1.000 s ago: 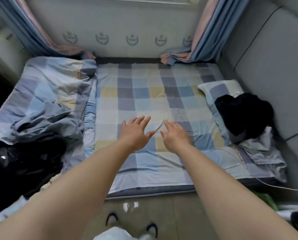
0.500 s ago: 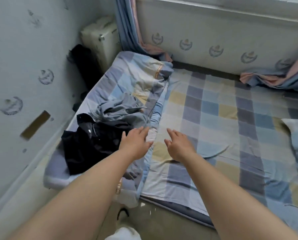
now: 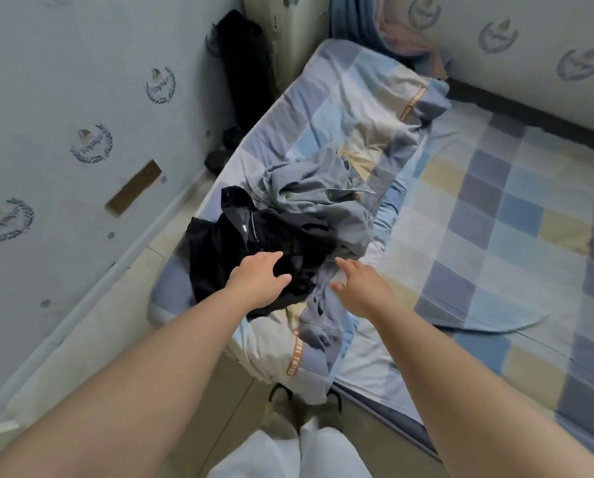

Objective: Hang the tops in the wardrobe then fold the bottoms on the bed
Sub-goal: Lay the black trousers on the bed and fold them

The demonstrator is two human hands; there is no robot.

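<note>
Left hand (image 3: 259,279) and right hand (image 3: 361,288), both spread wide and holding nothing, reach over the black garment (image 3: 254,243) and grey garment (image 3: 318,198) heaped at the bed (image 3: 495,208)'s near-left corner; apparently nothing is hung or folded yet.

The quilt (image 3: 340,108) has orange strips with lettering too blurred to read.
</note>
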